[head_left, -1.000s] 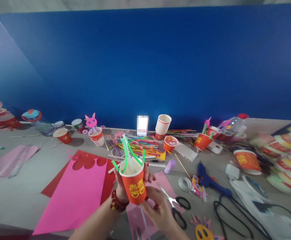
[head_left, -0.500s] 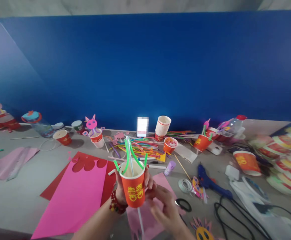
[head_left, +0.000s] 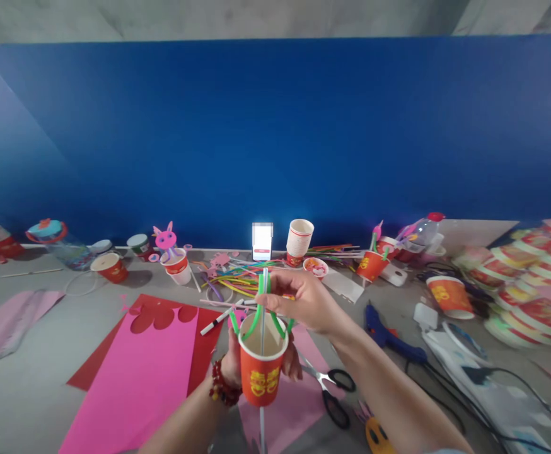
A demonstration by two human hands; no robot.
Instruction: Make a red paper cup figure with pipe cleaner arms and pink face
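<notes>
My left hand [head_left: 231, 364] is wrapped round a red paper cup [head_left: 260, 381] with gold lettering, its fingers showing on both sides. A pale straw [head_left: 262, 429] runs up through the cup, sticking out below the base and above the rim. Green pipe-cleaner-like strips [head_left: 255, 323] meet at the straw's top and arch down to the rim, their ends poking out at the sides. Above the cup, my right hand [head_left: 306, 301] is closed in a pinch on the straw and strips near the top. Scissors [head_left: 323, 377] lie right of the cup on pink paper [head_left: 304, 413].
A blue glue gun [head_left: 391, 334] and cords lie to the right, near piled paper bowls [head_left: 535, 296]. Pink and red sheets [head_left: 138, 372] lie left. Along the back stand a phone [head_left: 261, 243], stacked cups [head_left: 300, 238] and a pink rabbit-faced cup figure [head_left: 176, 261].
My right hand has risen from beside the cup's lower side to the strips and straw above it. The cup has shifted slightly right and down in view, still in my left hand.
</notes>
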